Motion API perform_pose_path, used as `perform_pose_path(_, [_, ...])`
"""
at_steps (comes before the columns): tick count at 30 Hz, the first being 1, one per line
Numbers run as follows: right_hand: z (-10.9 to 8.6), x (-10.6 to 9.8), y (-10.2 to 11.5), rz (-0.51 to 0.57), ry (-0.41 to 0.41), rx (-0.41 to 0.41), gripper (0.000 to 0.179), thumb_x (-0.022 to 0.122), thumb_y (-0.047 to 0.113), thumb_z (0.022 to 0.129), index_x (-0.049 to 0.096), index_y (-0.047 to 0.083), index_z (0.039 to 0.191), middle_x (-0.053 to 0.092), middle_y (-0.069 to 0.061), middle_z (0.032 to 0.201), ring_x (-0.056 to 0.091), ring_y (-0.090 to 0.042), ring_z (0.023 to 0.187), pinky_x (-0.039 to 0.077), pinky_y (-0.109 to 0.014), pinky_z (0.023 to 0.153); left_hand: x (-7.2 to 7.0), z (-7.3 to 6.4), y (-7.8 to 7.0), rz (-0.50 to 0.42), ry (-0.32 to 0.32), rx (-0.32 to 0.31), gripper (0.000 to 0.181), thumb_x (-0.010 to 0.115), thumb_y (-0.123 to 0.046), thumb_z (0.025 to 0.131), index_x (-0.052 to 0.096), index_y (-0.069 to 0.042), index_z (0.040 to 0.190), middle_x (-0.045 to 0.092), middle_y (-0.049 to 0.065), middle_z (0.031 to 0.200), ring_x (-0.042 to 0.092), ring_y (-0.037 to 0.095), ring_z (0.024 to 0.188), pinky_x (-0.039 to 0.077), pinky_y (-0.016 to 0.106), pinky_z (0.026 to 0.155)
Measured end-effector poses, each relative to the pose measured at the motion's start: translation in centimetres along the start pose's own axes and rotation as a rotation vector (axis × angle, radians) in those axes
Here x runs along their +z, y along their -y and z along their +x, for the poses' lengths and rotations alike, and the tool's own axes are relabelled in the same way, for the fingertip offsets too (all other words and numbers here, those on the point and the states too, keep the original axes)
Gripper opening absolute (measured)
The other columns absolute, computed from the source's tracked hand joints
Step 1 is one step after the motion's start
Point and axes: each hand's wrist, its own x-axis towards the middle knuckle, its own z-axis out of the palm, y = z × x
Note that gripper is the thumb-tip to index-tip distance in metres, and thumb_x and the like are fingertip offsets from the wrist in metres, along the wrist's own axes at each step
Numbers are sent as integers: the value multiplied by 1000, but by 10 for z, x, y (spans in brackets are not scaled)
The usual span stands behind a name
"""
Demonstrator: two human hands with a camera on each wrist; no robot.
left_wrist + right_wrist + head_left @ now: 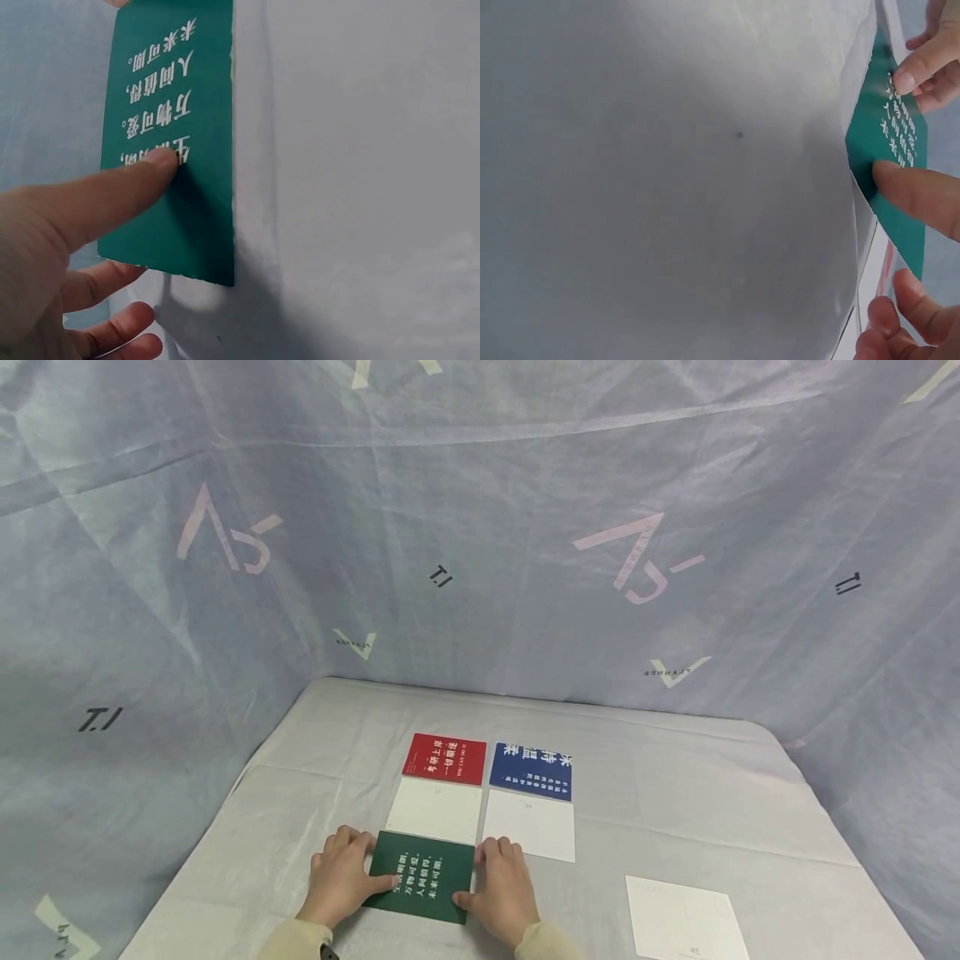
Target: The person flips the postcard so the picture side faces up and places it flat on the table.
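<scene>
A green card (422, 877) with white printed characters lies between my two hands, close over the cloth at the near side. My left hand (339, 878) pinches its left end, thumb on top over the print and index finger at the edge. The other left fingers (131, 321) spread away below the card in the left wrist view. On the right end, my right hand (504, 893) holds the card with its thumb on the face and fingers at the far corner. Just beyond it lies a white card (435, 810), beneath a red card (446, 758) in the head view.
To the right of these lie a blue card (531, 772) with white characters and another white card (529, 827) edge to edge. A separate white card (686, 918) lies at the near right. Grey printed cloth (510, 568) hangs around the cloth-covered table (675, 785).
</scene>
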Motion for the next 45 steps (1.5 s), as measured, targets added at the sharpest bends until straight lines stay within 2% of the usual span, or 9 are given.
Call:
perform_pose_path(4, [-1, -2, -2, -10, 27, 10, 45, 94, 29, 68, 56, 14, 83, 49, 1, 91, 42, -18, 87, 48, -39, 80, -1, -1, -1, -4, -10, 7, 61, 94, -36, 66, 67, 1, 106, 53, 12, 105, 50, 32, 100, 37, 49, 81])
perform_pose_path(9, [-3, -2, -5, -26, 30, -4, 38, 91, 35, 72, 58, 18, 67, 51, 1, 86, 42, -17, 81, 44, -36, 72, -3, -3, -1, 13, -10, 5, 59, 94, -37, 66, 67, 0, 103, 54, 11, 103, 50, 31, 98, 37, 48, 80])
perform_pose_path(15, [-5, 2, -5, -5, -5, -4, 38, 87, 31, 76, 55, 19, 59, 48, 3, 81, 41, -16, 79, 41, -34, 69, -2, -5, 2, 42, -18, -14, 49, 93, -44, 66, 61, -9, 78, 53, 9, 97, 49, 28, 91, 37, 47, 76])
perform_pose_path(19, [-6, 1, -3, 6, -19, 8, 38, 86, 30, 79, 56, 18, 58, 47, 3, 81, 41, -15, 79, 41, -33, 68, -3, -6, 3, 45, -35, -14, 51, 92, -46, 66, 55, -12, 70, 50, 7, 92, 46, 26, 86, 35, 45, 73])
perform_pose_path(25, [-7, -3, -2, 47, -38, 18, 37, 85, 31, 81, 58, 17, 59, 48, 4, 83, 42, -15, 80, 43, -34, 70, -6, -5, -1, 32, -46, -1, 51, 91, -47, 68, 54, -12, 70, 51, 7, 93, 46, 26, 86, 34, 44, 72])
perform_pose_path(37, [-8, -15, -11, 78, -87, 34, 33, 84, 33, 82, 61, 18, 63, 52, 4, 88, 46, -15, 83, 45, -34, 71, -11, -4, -15, 18, -41, 62, 45, 94, -39, 66, 64, -8, 80, 57, 11, 105, 52, 31, 100, 38, 48, 78])
perform_pose_path(45, [-10, -24, -17, 68, -120, 36, 32, 84, 33, 81, 61, 18, 64, 53, 2, 87, 46, -15, 82, 44, -34, 69, -10, -3, -24, -16, -44, 101, 37, 93, -29, 69, 61, -14, 79, 57, 9, 107, 52, 33, 104, 36, 50, 80])
